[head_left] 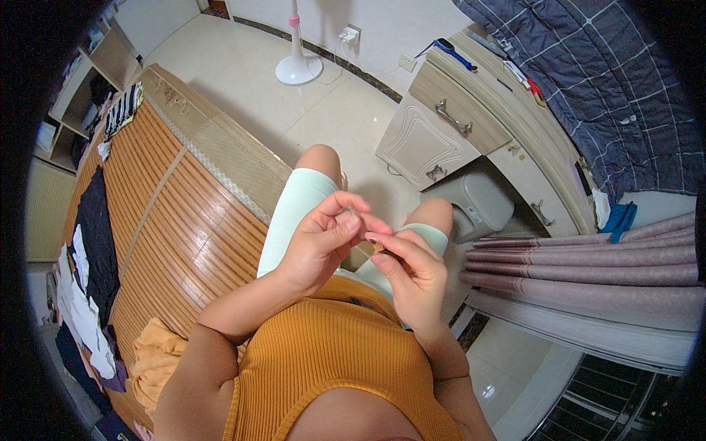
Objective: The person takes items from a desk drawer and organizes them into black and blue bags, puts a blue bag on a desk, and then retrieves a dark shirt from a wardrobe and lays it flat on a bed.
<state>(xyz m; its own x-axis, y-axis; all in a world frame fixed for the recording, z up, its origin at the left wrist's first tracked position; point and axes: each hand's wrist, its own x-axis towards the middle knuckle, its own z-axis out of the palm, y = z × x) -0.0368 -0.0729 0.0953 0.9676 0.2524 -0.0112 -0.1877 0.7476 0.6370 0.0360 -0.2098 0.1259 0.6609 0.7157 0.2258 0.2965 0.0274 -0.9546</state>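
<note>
Above my lap, both hands are raised with their fingertips almost meeting. My left hand [321, 239] is pinched, thumb against the bent fingers; whatever it grips is too small to name. Between the thumb and fingers of my right hand [417, 278] shows a small dark and brownish thing [379, 248], its kind not clear. The fingertips of the left hand come up against those of the right. Below them are my pale green shorts [283, 228] and my ribbed mustard top [331, 338].
I sit on the edge of a bed with a slatted bamboo mat [184, 257], clothes [92, 309] along its far left. Ahead stands a white fan base [299, 69]. To the right are a drawer desk [460, 117], a grey bin [478, 202] and a mauve curtain [581, 272].
</note>
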